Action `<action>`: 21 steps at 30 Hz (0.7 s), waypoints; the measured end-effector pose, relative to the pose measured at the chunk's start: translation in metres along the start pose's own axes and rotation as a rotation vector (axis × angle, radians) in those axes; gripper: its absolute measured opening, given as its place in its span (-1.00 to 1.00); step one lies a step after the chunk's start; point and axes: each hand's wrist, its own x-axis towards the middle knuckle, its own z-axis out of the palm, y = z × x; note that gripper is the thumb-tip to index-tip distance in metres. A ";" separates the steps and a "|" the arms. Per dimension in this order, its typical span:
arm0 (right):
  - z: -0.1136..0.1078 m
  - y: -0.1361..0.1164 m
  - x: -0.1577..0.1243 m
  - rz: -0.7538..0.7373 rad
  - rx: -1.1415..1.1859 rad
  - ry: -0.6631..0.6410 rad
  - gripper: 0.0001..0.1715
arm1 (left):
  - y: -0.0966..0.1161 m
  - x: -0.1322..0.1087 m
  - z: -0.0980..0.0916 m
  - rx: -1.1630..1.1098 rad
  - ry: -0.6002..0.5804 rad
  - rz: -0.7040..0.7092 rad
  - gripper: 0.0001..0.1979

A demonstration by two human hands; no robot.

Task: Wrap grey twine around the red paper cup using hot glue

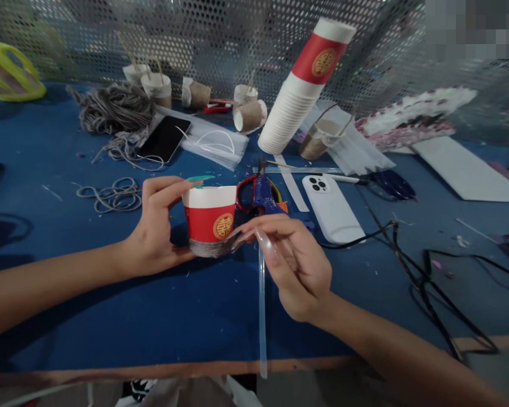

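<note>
A red and white paper cup (pixel 210 217) with a gold emblem stands tilted slightly between the thumb and fingers of my left hand (pixel 155 226). Grey cord (pixel 210 247) is wound in a band round its base. My right hand (pixel 294 260) is closed in a pinch against the right end of that band; the strand at its fingertips is hard to make out. Just behind the right fingers lies a blue glue gun (pixel 265 192), partly hidden. From under that hand a clear glue stick (pixel 262 316) runs down past the table's front edge.
Behind stand a leaning stack of paper cups (pixel 294 96), several cord-wrapped cups and a grey cord bundle (pixel 114 107). Loose cord (pixel 110 195) lies left. A black phone (pixel 164 138), a white phone (pixel 333 209) and black cables (pixel 424 282) also lie on the blue table (pixel 186 322).
</note>
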 end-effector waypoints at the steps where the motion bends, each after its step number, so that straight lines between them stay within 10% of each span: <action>1: 0.000 0.000 0.000 0.002 0.006 0.000 -0.83 | 0.000 0.000 0.000 0.011 0.002 0.004 0.10; 21: 0.000 0.001 -0.003 -0.051 -0.006 -0.006 -0.82 | -0.003 -0.001 -0.001 -0.032 -0.020 -0.026 0.09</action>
